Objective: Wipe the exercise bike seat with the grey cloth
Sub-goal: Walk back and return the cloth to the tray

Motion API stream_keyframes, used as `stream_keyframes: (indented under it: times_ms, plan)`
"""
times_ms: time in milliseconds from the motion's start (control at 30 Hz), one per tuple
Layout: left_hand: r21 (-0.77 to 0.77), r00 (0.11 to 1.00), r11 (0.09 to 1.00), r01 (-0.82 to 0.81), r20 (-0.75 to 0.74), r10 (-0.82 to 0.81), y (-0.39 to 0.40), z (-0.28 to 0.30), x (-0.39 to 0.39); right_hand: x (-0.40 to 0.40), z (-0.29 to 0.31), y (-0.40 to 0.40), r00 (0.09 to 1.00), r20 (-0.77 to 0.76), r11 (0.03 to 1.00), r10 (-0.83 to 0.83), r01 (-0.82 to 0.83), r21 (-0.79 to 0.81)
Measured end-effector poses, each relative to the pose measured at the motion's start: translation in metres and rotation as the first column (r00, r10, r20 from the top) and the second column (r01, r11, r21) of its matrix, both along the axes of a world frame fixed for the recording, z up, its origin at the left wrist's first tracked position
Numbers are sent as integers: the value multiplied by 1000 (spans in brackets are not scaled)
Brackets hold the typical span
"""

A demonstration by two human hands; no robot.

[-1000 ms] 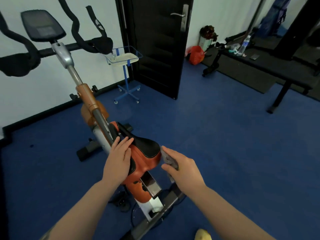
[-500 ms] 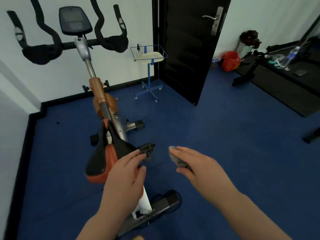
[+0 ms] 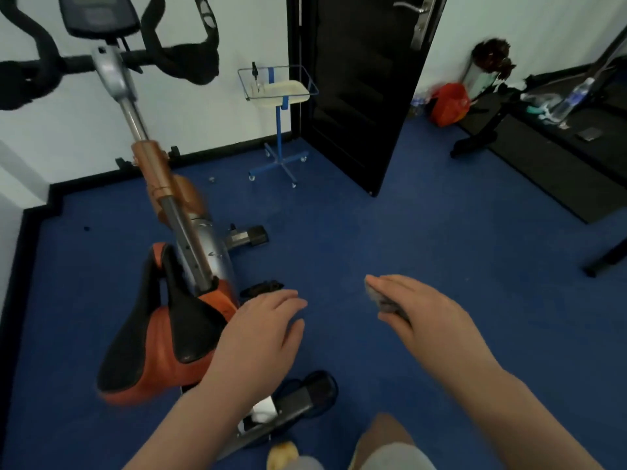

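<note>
I'm looking into a small home gym, I'd say: an exercise bike on blue carpet, what may be a weight bench at right, though blurred, and a black door.

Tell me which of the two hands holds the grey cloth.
The right hand holds the grey cloth, pinched under its fingers, out over the blue floor. The left hand is empty, fingers spread, beside the bike seat.

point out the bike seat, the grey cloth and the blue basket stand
bike seat point(image 3: 149, 337), head view, orange and black top
grey cloth point(image 3: 376, 295), head view, bunched part under the fingers
blue basket stand point(image 3: 281, 130), head view, upright pole
</note>
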State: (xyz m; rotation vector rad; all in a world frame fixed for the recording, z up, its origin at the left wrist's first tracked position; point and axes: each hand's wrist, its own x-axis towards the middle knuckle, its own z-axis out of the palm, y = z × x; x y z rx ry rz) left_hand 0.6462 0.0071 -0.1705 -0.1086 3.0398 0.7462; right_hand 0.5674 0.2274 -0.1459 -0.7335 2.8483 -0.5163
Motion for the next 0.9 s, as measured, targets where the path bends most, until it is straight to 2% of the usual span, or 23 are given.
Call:
stream_keyframes:
  times_ms: [133, 300, 400, 600, 900]
  plan:
    - [-24, 1000, 1000, 2, 13, -2, 18, -1, -41, -45, -2, 17, 999, -7, 998, 49, -49, 36]
    - [-85, 992, 989, -122, 3, 123, 55, -8, -117, -133, -6, 45, 992, 0, 991, 125, -125, 46]
    - [-46, 978, 977, -209, 8, 210, 86, -7, -163, -187, -4, 65, 984, -6, 983, 179, -178, 38]
    - [-55, 968, 967, -248, 29, 250, 132, 5, -241, -275, 4, 92, 961, 11, 957, 276, -276, 84]
    - [-78, 947, 947, -311, 61, 316, 121, 0, -305, -359, 7, 71, 943, -15, 943, 333, -333, 17]
